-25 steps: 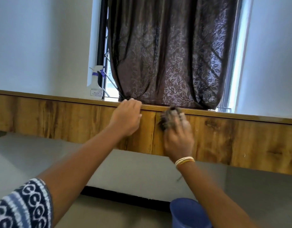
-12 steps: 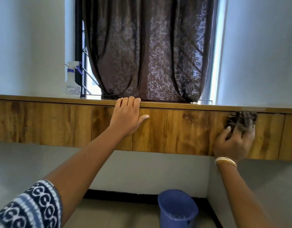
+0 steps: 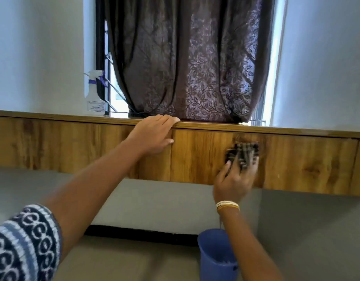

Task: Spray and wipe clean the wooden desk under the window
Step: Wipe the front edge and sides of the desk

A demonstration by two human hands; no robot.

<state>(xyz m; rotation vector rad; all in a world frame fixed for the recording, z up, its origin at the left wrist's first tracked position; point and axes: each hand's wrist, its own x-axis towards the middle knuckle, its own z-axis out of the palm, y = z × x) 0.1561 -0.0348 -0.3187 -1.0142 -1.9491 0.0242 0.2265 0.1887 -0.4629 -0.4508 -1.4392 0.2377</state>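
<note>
- Head view, the only one. The wooden desk [image 3: 195,157] is seen from below and in front: only its front panel and a thin strip of the top edge show; the top surface itself is hidden.
- The desk runs off both the left and right borders of the picture; its long axis goes left to right, the right end sitting slightly lower in the picture.
- Cloth [image 3: 243,154]: dark, checked, blurred; its weave and real outline are hard to make out. It lies flat against the desk's front panel, right of centre, between the top edge and the bottom edge.
- Right hand [image 3: 235,179]: fingers spread over the lower part of the cloth, pressing it to the panel; the fingertips are smeared by blur. Bangles [image 3: 227,205] on the wrist.
- Left hand [image 3: 154,135]: released, holding nothing. Fingers curl over the desk's top edge near the middle; the thumb lies flat on the front panel.
- Patterned sleeve [image 3: 23,242] is cut off at the lower-left corner of the picture.
- Spray bottle [image 3: 95,94] stands upright behind the desk's top edge, towards the left end, beside the window frame; its base is hidden by the edge and its label is unreadable.
- Brown curtain [image 3: 187,61] hangs down to the desk's rear edge, covering most of the window.
- Blue bucket [image 3: 215,254] stands below the desk, partly covered by the right forearm and cut off at the bottom border; its contents cannot be made out.
</note>
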